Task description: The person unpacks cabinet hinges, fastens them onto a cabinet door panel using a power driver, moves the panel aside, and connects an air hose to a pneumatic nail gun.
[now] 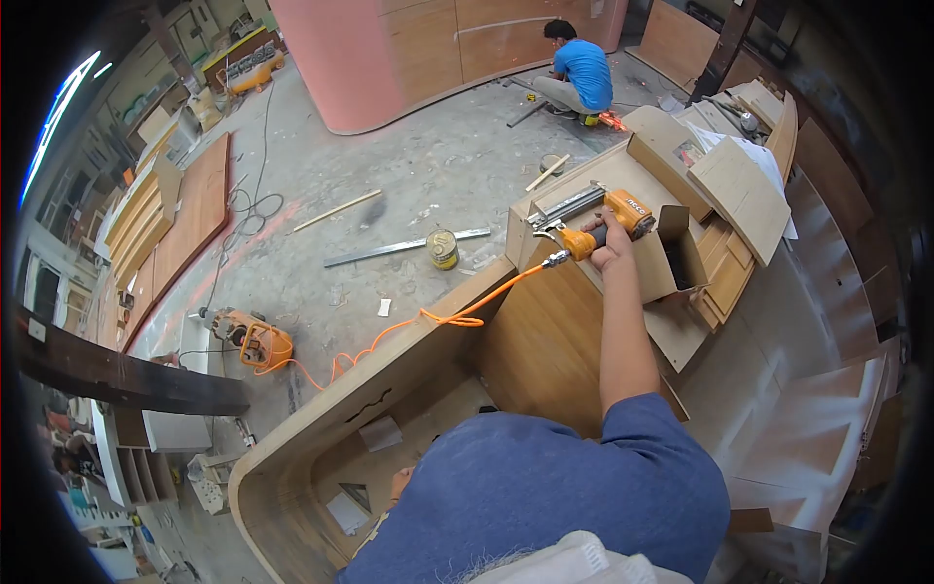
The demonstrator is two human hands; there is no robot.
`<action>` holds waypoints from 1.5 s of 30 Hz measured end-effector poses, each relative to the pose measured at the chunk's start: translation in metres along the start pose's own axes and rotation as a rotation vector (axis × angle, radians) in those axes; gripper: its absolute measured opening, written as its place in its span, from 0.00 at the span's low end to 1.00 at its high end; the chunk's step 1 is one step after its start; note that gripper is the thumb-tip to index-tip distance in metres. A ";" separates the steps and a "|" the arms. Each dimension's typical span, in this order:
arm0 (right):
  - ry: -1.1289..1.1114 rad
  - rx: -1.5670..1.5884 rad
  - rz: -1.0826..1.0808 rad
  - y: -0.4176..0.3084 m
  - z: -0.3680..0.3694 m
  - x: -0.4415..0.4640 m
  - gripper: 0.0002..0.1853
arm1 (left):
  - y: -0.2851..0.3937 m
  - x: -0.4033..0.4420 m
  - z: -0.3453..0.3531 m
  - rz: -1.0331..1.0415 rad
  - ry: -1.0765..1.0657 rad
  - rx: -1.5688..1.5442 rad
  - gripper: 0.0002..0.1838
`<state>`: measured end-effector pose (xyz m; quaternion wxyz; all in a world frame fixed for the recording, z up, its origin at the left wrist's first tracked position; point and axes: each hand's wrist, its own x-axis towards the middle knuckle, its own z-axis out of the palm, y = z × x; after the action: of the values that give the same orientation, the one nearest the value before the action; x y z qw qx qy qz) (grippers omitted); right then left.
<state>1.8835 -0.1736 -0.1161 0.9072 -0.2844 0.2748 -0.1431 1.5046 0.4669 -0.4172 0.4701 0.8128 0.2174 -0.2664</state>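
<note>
My right hand (pixel 612 248) is stretched forward, wrapped round the handle of an orange nail gun (pixel 632 214). The gun's grey magazine points left over a wooden panel top; I cannot tell whether it rests there. From the handle's end an orange air hose (pixel 491 292) runs across the edge of a curved wooden cabinet frame (pixel 389 355). Only a small part of my left hand (pixel 401 483) shows beside my blue shirt, over the cabinet's inside, and its fingers are mostly hidden. An open cardboard box (pixel 671 258) stands just right of the gun.
An orange air compressor (pixel 265 343) sits on the floor at left. A tin can (pixel 442 249) stands by a metal strip (pixel 365 254). A co-worker in a blue shirt (pixel 584 73) squats near the pink curved counter (pixel 336 58). Wooden boards (pixel 744 195) are piled at right.
</note>
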 end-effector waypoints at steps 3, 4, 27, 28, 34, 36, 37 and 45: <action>-0.041 0.021 0.013 0.000 -0.007 0.010 0.16 | 0.012 -0.002 -0.005 -0.090 0.034 0.158 0.23; -0.031 0.041 0.016 0.000 -0.008 0.012 0.16 | 0.024 -0.013 -0.010 -0.065 0.041 0.133 0.23; -0.015 -0.027 -0.035 0.004 -0.002 0.006 0.15 | 0.008 -0.007 -0.014 -0.054 0.021 0.051 0.23; -0.012 -0.018 -0.033 0.004 -0.003 0.007 0.15 | 0.021 -0.018 -0.021 -0.003 0.022 0.028 0.23; -0.001 -0.009 -0.034 0.004 0.001 0.002 0.14 | 0.012 -0.007 -0.029 0.055 0.040 0.068 0.26; 0.003 0.003 -0.045 0.004 0.002 0.000 0.14 | 0.007 -0.004 -0.030 0.058 0.043 0.112 0.27; 0.003 -0.008 -0.049 0.004 0.003 -0.001 0.14 | 0.006 -0.003 -0.031 0.115 0.034 0.100 0.28; 0.023 -0.034 -0.069 0.006 0.009 -0.011 0.13 | 0.008 0.005 -0.024 -0.067 0.017 -0.026 0.25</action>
<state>1.8805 -0.1607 -0.1088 0.8935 -0.3074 0.2779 -0.1729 1.5187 0.4843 -0.4050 0.4697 0.8012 0.2517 -0.2723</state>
